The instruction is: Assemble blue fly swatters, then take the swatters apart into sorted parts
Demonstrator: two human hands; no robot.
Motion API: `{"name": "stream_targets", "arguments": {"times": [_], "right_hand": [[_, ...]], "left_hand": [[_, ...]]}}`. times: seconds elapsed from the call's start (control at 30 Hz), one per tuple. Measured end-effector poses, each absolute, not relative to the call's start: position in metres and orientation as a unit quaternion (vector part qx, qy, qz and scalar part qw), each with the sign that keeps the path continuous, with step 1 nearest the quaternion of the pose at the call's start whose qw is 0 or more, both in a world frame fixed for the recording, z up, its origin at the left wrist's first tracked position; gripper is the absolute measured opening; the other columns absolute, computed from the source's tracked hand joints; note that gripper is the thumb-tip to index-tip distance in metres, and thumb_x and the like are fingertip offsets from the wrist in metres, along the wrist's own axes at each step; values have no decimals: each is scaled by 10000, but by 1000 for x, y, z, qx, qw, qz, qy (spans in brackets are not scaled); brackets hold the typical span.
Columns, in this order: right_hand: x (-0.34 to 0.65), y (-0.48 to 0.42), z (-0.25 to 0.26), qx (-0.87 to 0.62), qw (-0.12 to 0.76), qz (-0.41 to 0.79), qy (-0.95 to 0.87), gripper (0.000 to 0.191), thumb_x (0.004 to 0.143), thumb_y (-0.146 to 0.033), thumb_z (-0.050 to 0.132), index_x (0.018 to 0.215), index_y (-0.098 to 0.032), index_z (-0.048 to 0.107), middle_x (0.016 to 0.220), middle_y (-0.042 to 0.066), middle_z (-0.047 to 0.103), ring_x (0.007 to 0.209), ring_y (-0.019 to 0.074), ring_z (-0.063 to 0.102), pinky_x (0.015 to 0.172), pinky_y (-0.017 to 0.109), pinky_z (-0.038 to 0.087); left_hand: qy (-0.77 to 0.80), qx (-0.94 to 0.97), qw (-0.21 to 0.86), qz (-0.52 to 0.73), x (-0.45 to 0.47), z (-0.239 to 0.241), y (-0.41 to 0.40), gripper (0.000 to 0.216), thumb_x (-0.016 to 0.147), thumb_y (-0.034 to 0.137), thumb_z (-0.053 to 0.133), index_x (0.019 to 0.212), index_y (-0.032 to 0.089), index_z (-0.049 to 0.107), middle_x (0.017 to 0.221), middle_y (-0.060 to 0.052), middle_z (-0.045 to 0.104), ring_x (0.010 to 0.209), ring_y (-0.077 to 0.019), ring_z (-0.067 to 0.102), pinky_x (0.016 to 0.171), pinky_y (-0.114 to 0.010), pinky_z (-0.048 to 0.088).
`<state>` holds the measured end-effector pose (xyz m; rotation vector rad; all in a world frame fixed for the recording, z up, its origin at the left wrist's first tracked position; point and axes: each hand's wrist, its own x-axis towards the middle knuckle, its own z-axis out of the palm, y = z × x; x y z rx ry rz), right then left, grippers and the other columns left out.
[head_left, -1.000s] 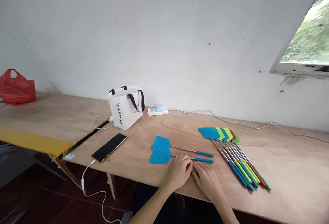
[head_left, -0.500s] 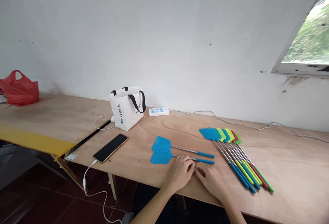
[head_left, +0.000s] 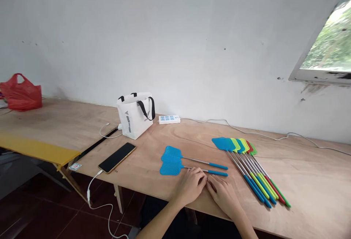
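Note:
My left hand point(head_left: 190, 185) rests on the table, its fingers loosely bent and nothing visible in them. It lies over or against the metal shaft of the nearer blue fly swatter point(head_left: 170, 166); I cannot tell whether it touches. My right hand point(head_left: 223, 194) lies just right of it, fingers loosely bent and empty, the fingertips of both hands meeting. Behind the nearer swatter is a second blue fly swatter point(head_left: 218, 166), their mesh heads overlapping. To the right, several fly swatters point(head_left: 253, 173) in blue, yellow-green, red and green lie fanned side by side, handles toward me.
A black phone point(head_left: 117, 157) on a white cable lies at the left. Behind it stand a white bag point(head_left: 134, 120) with black handles and a power strip point(head_left: 169, 119) against the wall. A red plastic bag point(head_left: 23, 94) sits on the far-left table, beyond a gap.
The view has shifted very slightly. My right fingers look a little straighter; both hands stay in the same place and the fly swatters have not moved.

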<state>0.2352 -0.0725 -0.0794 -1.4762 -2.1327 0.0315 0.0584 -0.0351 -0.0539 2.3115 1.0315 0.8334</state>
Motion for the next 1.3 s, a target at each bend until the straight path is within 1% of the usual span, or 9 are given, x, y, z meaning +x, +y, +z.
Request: {"name": "stream_targets", "arguments": {"times": [0.2,0.43,0.63,0.87,1.0,1.07,1.17,1.23,1.3], "right_hand": [[232,-74,-72,-560,261,15,-786,285,1039,-289,375,865,-244,596,834,15,705,775,193,694,630,277,429],[231,-74,-71,-569,262,40,-778,261,1042,-288,387,859,-246,569,845,3,698,808,191,695,658,283,430],[235,-72,-74,-564,261,28,-783,260,1033,-274,403,834,-233,565,795,0,677,732,182,673,621,283,412],[238,-71,-82,-549,270,8,-791,274,1029,-247,375,923,-229,627,943,34,719,855,193,699,689,291,471],[238,-70,-85,-549,268,-11,-792,274,1027,-243,380,961,-231,645,921,35,696,860,193,684,699,300,495],[239,-70,-85,-560,264,-43,-784,261,1022,-262,398,959,-239,650,928,42,678,880,210,667,741,330,512],[242,-68,-87,-591,262,-124,-753,236,1010,-336,435,1059,-244,648,1114,96,664,1053,274,638,916,458,510],[244,-66,-91,-602,264,-165,-735,297,1003,-391,442,1182,-235,621,1322,141,598,1254,324,556,1060,563,430],[246,-62,-99,-610,258,-181,-727,384,1005,-441,417,1267,-218,589,1480,168,491,1403,360,430,1134,642,335]], "left_hand": [[383,838,246,302,58,-51,-35,232,1026,221,476,886,207,661,991,-22,674,999,-204,600,899,-354,437],[384,844,232,295,60,-50,-35,232,1029,224,470,888,209,654,997,-26,669,1000,-210,598,896,-363,437],[386,846,222,292,60,-52,-35,238,1034,227,460,913,209,664,1009,-29,669,1006,-211,600,899,-364,443],[363,853,228,297,54,-52,-38,170,1019,223,508,985,225,674,1063,-15,669,1051,-205,597,922,-358,445],[373,853,222,290,56,-50,-38,211,1027,232,481,944,211,673,1037,-33,676,1017,-216,602,907,-370,451],[371,852,225,293,57,-49,-38,211,1031,242,478,974,219,681,1051,-31,680,1028,-218,603,919,-377,448],[366,850,232,299,57,-49,-39,205,1036,259,479,1058,245,682,1095,-20,681,1062,-221,599,945,-392,438],[368,849,231,300,57,-50,-39,207,1038,267,474,1078,250,676,1101,-20,679,1066,-223,599,951,-399,436],[369,848,230,302,56,-51,-38,208,1039,273,471,1091,248,671,1114,-24,675,1074,-223,597,956,-401,437]]}}
